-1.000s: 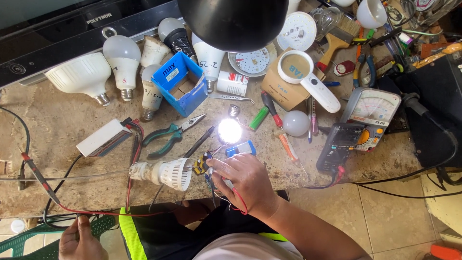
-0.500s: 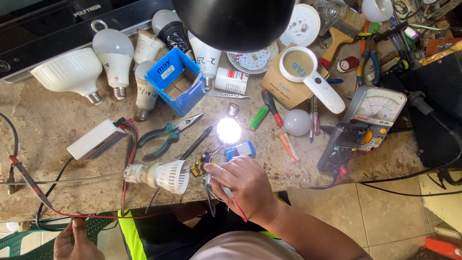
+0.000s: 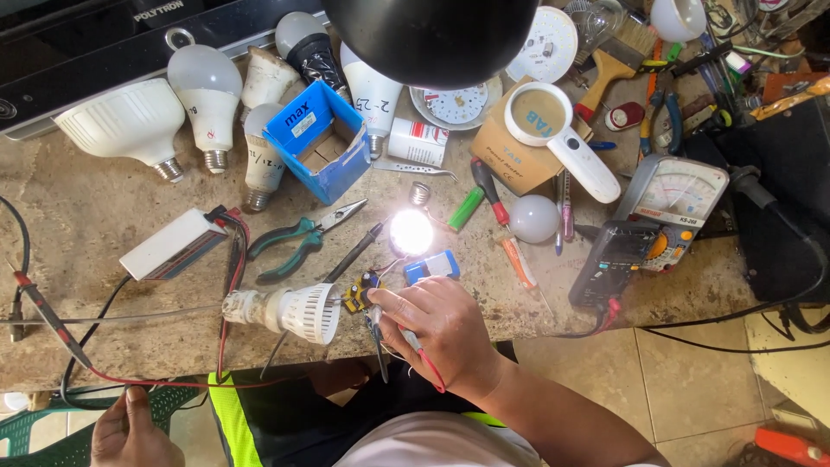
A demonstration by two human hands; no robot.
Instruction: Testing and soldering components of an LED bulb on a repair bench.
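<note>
Behind the right hand [image 3: 437, 333], fingers pinching a red wire [image 3: 425, 359], an open blue box [image 3: 318, 140], seemingly empty.

Wearing a dark garment edged with a bright fluorescent yellow-green stripe [image 3: 226, 415], running down the front near the lower left. Showing a pale, whitish cloth [image 3: 432, 441] across the bottom middle, with a second sliver of the same yellow-green [image 3: 484, 420] peeking at its upper edge. Leaving both forearms bare, right hand [image 3: 441, 333] and left hand [image 3: 130, 432] without gloves, rings or a watch.
</note>
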